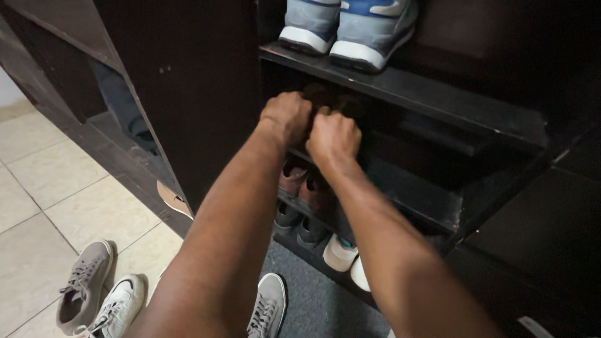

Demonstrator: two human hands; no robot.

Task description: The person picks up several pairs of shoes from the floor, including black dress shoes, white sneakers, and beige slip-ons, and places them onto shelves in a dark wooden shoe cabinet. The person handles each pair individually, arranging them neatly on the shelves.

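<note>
Both my arms reach into a dark shoe cabinet. My left hand and my right hand are side by side at the second shelf, fingers curled around a pair of dark brown shoes that sit mostly hidden in shadow behind the knuckles. A pair of grey and blue sneakers stands on the shelf above. Below my hands a pair of reddish-brown shoes fills the lower shelf, with dark shoes beneath them.
The open cabinet door stands to the left. White-toed shoes sit at the cabinet's bottom. On the tiled floor lie a grey sneaker, a white one and another grey one on a grey mat.
</note>
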